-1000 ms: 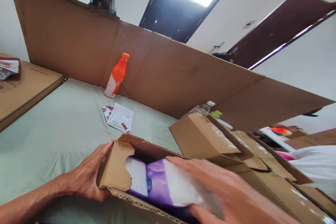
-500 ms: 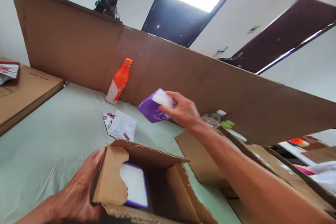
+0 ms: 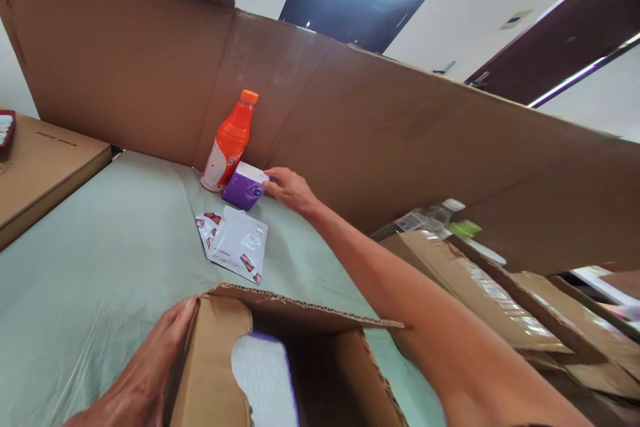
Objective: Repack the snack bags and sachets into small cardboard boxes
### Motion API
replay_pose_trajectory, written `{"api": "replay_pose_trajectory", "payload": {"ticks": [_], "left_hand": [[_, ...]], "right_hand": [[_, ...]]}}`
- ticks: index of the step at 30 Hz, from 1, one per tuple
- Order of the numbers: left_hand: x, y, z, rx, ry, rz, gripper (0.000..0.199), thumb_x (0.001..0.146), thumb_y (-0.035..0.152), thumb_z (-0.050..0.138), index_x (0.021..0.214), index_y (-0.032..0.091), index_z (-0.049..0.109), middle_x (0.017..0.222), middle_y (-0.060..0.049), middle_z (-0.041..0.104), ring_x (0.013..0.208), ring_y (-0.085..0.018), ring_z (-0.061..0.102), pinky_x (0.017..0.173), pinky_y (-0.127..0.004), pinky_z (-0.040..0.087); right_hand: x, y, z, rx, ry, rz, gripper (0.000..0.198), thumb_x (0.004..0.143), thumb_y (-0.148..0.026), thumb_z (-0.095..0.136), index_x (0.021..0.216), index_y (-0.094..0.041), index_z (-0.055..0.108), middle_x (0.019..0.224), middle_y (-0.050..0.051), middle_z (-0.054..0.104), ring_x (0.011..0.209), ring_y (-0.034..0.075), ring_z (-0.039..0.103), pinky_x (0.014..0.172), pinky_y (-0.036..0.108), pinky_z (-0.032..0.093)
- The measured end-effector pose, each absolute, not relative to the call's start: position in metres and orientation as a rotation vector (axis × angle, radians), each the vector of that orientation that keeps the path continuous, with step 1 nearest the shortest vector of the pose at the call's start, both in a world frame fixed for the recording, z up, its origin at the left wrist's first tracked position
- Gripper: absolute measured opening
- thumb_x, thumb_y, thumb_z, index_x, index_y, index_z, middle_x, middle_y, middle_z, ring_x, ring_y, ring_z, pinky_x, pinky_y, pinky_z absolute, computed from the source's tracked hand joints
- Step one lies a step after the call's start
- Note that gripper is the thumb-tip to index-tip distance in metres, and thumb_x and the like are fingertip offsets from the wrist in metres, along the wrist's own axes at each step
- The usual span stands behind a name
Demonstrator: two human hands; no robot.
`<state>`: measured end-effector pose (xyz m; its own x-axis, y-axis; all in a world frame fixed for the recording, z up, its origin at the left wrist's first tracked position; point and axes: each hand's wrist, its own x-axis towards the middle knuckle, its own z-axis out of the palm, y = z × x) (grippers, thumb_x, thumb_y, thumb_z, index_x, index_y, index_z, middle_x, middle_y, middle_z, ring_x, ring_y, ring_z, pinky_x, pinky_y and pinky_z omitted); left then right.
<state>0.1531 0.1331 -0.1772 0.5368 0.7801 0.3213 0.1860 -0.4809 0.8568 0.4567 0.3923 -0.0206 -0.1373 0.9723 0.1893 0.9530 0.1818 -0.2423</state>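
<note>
Facing white side up, purple pack [image 3: 244, 191], long axis unclear, right fingers [image 3: 281, 177], pinch unclear

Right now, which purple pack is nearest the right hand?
The purple pack beside the orange bottle, with the right hand at its right end. The other pack, purple-edged, sits inside the open cardboard box.

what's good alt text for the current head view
A person's right hand touches a purple-and-white pack beside an orange bottle on a pale green covering. The left hand is against an open cardboard box holding a white, purple-edged item. Flat packets lie between box and bottle; a cardboard screen stands behind.
</note>
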Motion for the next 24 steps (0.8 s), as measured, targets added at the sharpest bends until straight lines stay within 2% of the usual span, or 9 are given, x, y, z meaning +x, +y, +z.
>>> {"api": "replay_pose_trajectory", "payload": {"ticks": [2,5,8,9,11,14,17,21,24], "left_hand": [[0.152,0.131,-0.157,1.984,0.799,0.958,0.136,0.073,0.06,0.087,0.166,0.046,-0.011,0.177,-0.007,0.018,0.155,-0.052,0.032,0.123,-0.071,0.04],[0.152,0.131,-0.133,2.006,0.787,0.956,0.128,0.077,0.057,0.086,0.165,0.05,-0.007,0.173,-0.005,0.026,0.153,-0.047,0.037,0.124,-0.067,0.04],[0.152,0.133,-0.126,2.016,0.765,0.967,0.121,0.082,0.057,0.082,0.166,0.047,-0.004,0.173,-0.007,0.025,0.153,-0.047,0.036,0.125,-0.068,0.037],[0.152,0.133,-0.125,2.025,0.757,0.965,0.119,0.083,0.056,0.08,0.166,0.046,-0.004,0.172,-0.009,0.025,0.153,-0.047,0.035,0.125,-0.068,0.036],[0.151,0.133,-0.126,2.051,0.743,0.957,0.116,0.086,0.053,0.078,0.167,0.041,-0.005,0.172,-0.012,0.025,0.154,-0.047,0.033,0.125,-0.068,0.035],[0.15,0.132,-0.127,2.08,0.718,0.955,0.117,0.086,0.048,0.079,0.168,0.038,-0.005,0.172,-0.015,0.024,0.155,-0.048,0.032,0.125,-0.068,0.034],[0.149,0.132,-0.129,2.081,0.702,0.96,0.119,0.084,0.045,0.08,0.168,0.037,-0.003,0.172,-0.017,0.025,0.154,-0.049,0.034,0.124,-0.071,0.034],[0.15,0.134,-0.135,2.064,0.731,0.972,0.119,0.083,0.053,0.081,0.168,0.037,-0.001,0.17,-0.017,0.028,0.152,-0.047,0.037,0.122,-0.07,0.037],[0.15,0.136,-0.138,2.063,0.717,1.013,0.119,0.083,0.056,0.081,0.167,0.039,-0.001,0.17,-0.016,0.028,0.152,-0.046,0.037,0.122,-0.068,0.038]], "right_hand": [[0.463,0.346,-0.002,-1.718,-2.071,0.151,0.04,0.104,-0.044,0.045,0.132,-0.022,0.064,0.129,0.011,0.072,0.115,0.024,0.066,0.099,0.041,0.055],[0.466,0.253,0.031,-1.268,-1.736,0.338,0.022,0.095,-0.044,0.064,0.099,-0.024,0.071,0.095,0.004,0.076,0.079,0.02,0.07,0.079,0.038,0.06],[0.461,0.167,0.056,-1.155,-1.984,0.555,0.019,0.098,-0.036,0.065,0.083,-0.029,0.073,0.076,0.0,0.074,0.068,0.019,0.069,0.064,0.033,0.057],[0.458,0.146,0.059,-1.173,-2.151,0.631,0.02,0.1,-0.035,0.062,0.087,-0.03,0.076,0.079,0.001,0.076,0.073,0.02,0.071,0.066,0.033,0.059],[0.453,0.121,0.056,-1.275,-2.458,0.694,0.022,0.1,-0.033,0.059,0.109,-0.031,0.079,0.108,0.005,0.08,0.099,0.024,0.075,0.085,0.037,0.062],[0.439,0.118,0.039,-1.458,-2.768,0.694,0.055,0.094,-0.033,0.064,0.148,-0.025,0.06,0.154,0.013,0.059,0.141,0.033,0.056,0.115,0.051,0.049],[0.416,0.134,0.019,-1.485,-2.917,0.83,0.068,0.087,-0.037,0.069,0.151,-0.019,0.053,0.146,0.017,0.062,0.132,0.034,0.06,0.111,0.051,0.05],[0.392,0.142,0.008,-1.431,-2.919,0.779,0.053,0.08,-0.029,0.066,0.131,-0.017,0.063,0.123,0.015,0.071,0.108,0.03,0.067,0.098,0.046,0.055],[0.405,0.129,0.027,-1.381,-2.801,0.678,0.056,0.077,-0.024,0.061,0.132,-0.02,0.065,0.127,0.013,0.071,0.112,0.031,0.067,0.1,0.046,0.055]]}}
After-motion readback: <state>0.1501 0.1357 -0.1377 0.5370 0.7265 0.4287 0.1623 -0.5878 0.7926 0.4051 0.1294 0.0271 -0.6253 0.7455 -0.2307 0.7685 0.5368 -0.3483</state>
